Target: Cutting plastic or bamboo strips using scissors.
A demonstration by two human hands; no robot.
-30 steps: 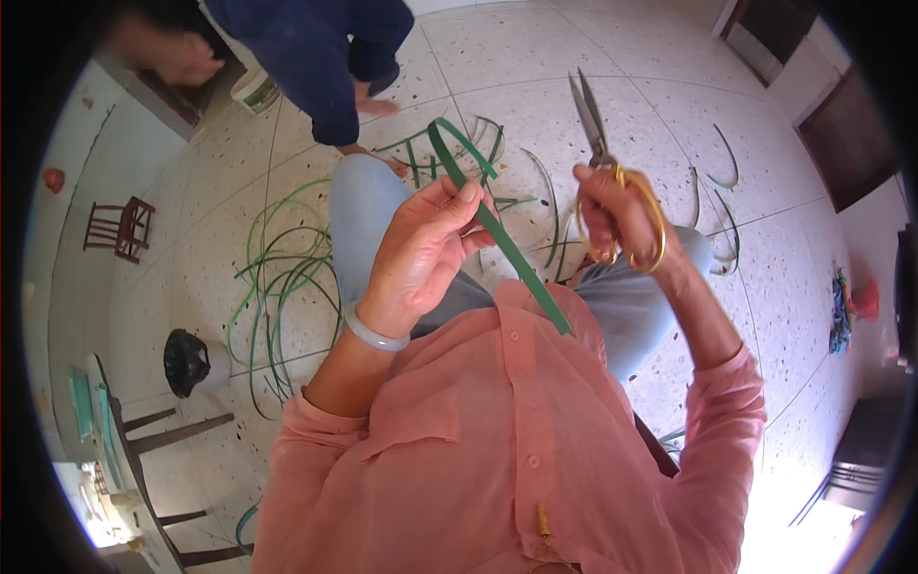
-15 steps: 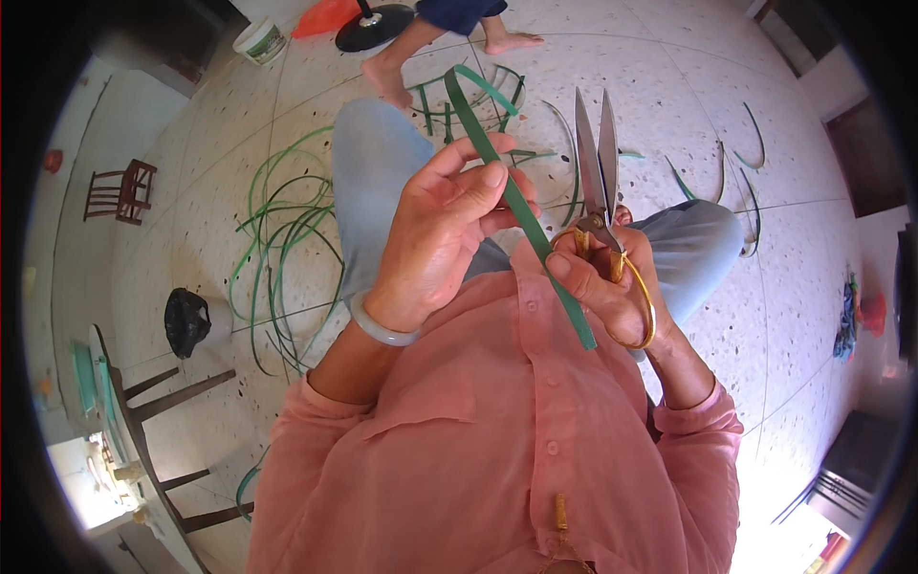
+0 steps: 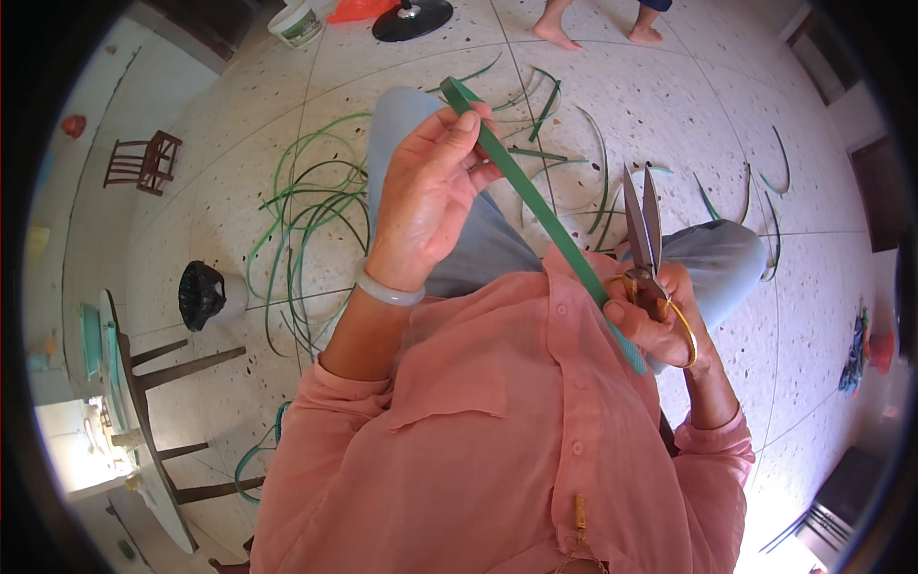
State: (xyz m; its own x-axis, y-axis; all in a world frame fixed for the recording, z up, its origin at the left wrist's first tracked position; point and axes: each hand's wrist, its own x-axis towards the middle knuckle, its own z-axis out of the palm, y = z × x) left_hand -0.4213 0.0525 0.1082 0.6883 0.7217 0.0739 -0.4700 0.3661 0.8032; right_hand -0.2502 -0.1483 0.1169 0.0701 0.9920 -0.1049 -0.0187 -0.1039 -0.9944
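A flat green strap (image 3: 540,209) runs slantwise in front of my chest. Its upper part is pinched between the thumb and fingers of my left hand (image 3: 427,182), where it bends over. My right hand (image 3: 660,320) grips scissors (image 3: 643,230) by their yellow-wrapped handles, blades pointing up and slightly apart. The thumb of that same hand also presses on the strap near its lower end, which hangs loose over my pink shirt (image 3: 478,459). The blades do not touch the strap.
Tangled green straps (image 3: 306,225) lie on the speckled floor at left, with shorter pieces (image 3: 550,155) ahead. A black-lined bin (image 3: 203,295), a small wooden chair (image 3: 143,163) and a table (image 3: 134,421) stand left. Another person's bare feet (image 3: 559,33) are at the far side.
My hands have spread apart, the right going down and rightward along the strap with the scissors. The other person has stepped to the right, and a strap framework near their feet has shifted out of its place.
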